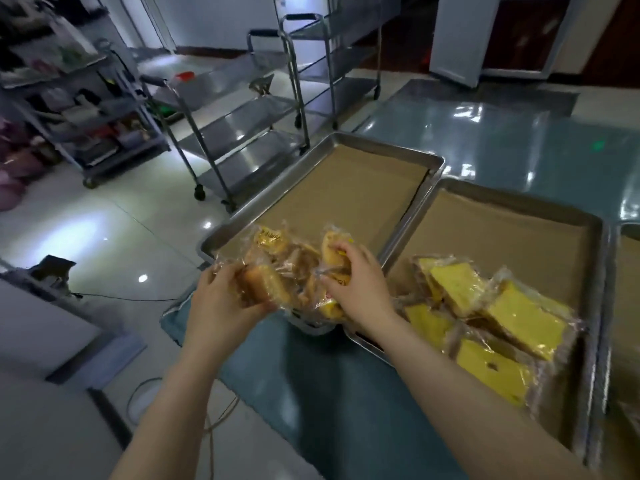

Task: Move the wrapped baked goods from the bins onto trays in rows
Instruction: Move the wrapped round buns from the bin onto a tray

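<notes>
A heap of wrapped golden-brown baked goods [294, 265] lies at the near end of the left metal tray [391, 147], which is lined with brown paper. My left hand [221, 299] grips one wrapped brown cake [259, 285] at the heap's left side. My right hand [356, 275] rests on the heap's right side, fingers curled round a wrapped piece [330, 245]. On the middle tray [604, 271], several wrapped yellow cake slices [512, 317] lie piled at its near end. No bin shows.
A third tray's edge [628, 233] shows at far right. The trays sit on a teal-covered table [519, 133]. Steel trolleys [242, 133] stand beyond the table's left side, with cluttered shelving [79, 109] further left. Cables [214, 417] lie on the tiled floor.
</notes>
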